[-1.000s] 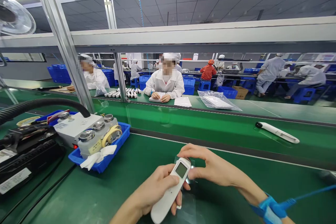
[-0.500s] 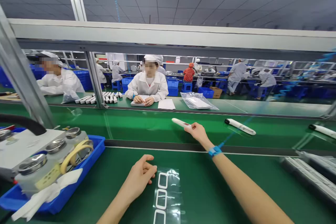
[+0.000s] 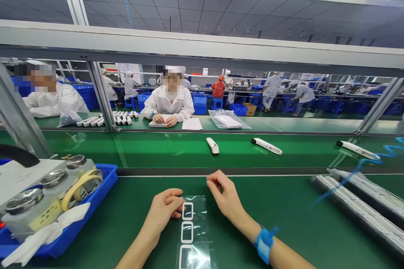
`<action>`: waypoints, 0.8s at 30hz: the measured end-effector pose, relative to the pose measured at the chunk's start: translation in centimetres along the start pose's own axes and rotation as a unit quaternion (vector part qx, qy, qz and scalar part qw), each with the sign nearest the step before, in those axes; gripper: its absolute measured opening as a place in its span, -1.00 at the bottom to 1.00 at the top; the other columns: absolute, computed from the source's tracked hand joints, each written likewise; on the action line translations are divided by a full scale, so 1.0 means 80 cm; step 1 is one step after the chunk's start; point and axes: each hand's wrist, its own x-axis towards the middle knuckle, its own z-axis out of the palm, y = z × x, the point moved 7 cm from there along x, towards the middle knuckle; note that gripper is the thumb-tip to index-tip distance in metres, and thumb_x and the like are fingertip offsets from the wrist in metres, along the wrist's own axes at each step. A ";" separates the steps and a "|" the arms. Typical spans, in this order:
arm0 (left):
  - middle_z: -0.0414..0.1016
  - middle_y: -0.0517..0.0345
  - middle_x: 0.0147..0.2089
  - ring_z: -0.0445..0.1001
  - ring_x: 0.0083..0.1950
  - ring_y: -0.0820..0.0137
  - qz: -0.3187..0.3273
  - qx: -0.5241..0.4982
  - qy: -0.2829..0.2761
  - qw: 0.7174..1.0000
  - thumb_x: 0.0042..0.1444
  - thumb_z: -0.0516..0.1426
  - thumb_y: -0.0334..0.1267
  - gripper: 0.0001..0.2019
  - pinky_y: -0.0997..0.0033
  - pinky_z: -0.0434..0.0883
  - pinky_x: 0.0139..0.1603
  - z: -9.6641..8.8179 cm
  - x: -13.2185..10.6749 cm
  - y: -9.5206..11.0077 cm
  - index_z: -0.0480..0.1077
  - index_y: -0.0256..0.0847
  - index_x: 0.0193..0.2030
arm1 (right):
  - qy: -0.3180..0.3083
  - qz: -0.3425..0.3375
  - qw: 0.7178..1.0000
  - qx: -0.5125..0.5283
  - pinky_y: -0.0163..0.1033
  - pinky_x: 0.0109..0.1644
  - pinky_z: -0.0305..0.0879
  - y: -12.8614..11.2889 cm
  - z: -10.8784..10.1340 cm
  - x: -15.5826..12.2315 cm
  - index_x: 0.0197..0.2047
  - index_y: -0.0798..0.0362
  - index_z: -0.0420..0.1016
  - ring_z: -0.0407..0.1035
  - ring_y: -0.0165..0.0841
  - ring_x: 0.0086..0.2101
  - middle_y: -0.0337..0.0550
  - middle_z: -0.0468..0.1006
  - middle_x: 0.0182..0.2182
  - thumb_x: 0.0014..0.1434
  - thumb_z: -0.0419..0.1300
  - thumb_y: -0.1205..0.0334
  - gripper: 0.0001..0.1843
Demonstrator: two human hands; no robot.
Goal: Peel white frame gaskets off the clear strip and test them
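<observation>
My left hand (image 3: 163,212) rests on the green mat, its loosely curled fingertips at the left edge of a clear plastic film strip (image 3: 193,231) printed with white rounded-rectangle outlines. It holds nothing. My right hand (image 3: 223,195) is just up and to the right of the strip, its thumb and fingertips close together with nothing visible between them. A blue wrist strap (image 3: 264,243) circles my right wrist. A white handheld device (image 3: 213,146) lies on the green conveyor belt (image 3: 164,151) beyond both hands.
Left of my hands is a blue tray (image 3: 107,180) holding steel-capped bottles (image 3: 23,206). Two more white devices (image 3: 267,146) lie along the belt. Metal rails (image 3: 356,201) lie at the right. A co-worker (image 3: 167,103) sits across the line behind a glass panel.
The white device has left my hands and now lies on the belt. My right hand has come back toward the film strip, which has come into view. The view has tilted.
</observation>
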 end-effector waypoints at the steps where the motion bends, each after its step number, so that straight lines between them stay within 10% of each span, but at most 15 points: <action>1: 0.55 0.09 -0.48 0.48 -0.44 0.40 0.001 -0.012 -0.001 1.000 -0.19 0.27 -0.22 -0.62 0.50 0.40 -0.46 0.001 -0.002 0.000 0.41 -0.35 -0.19 | -0.026 -0.035 0.999 0.018 -0.29 -0.37 0.20 -0.017 0.007 -0.017 -0.37 0.03 0.36 0.27 -0.36 -0.44 -0.21 0.35 -0.45 0.24 0.01 0.25 -0.82; 6: 0.56 0.05 -0.48 0.48 -0.47 0.43 0.000 -0.039 -0.010 0.999 -0.26 0.30 -0.29 -0.65 0.49 0.43 -0.43 0.005 -0.005 -0.001 0.44 -0.38 -0.27 | -0.113 -0.081 0.989 0.045 -0.27 -0.33 0.18 -0.040 0.034 -0.052 -0.32 0.03 0.38 0.28 -0.35 -0.38 -0.18 0.34 -0.39 0.27 -0.03 0.33 -0.80; 24: 0.56 0.10 -0.50 0.47 -0.49 0.43 0.017 -0.034 -0.020 0.999 -0.34 0.34 -0.21 -0.66 0.51 0.44 -0.43 0.005 -0.003 -0.002 0.49 -0.34 -0.37 | -0.129 -0.060 0.987 -0.074 -0.21 -0.19 0.03 -0.042 0.047 -0.044 -0.41 0.04 0.37 0.29 -0.36 -0.30 -0.28 0.41 -0.40 0.22 0.13 0.42 -0.82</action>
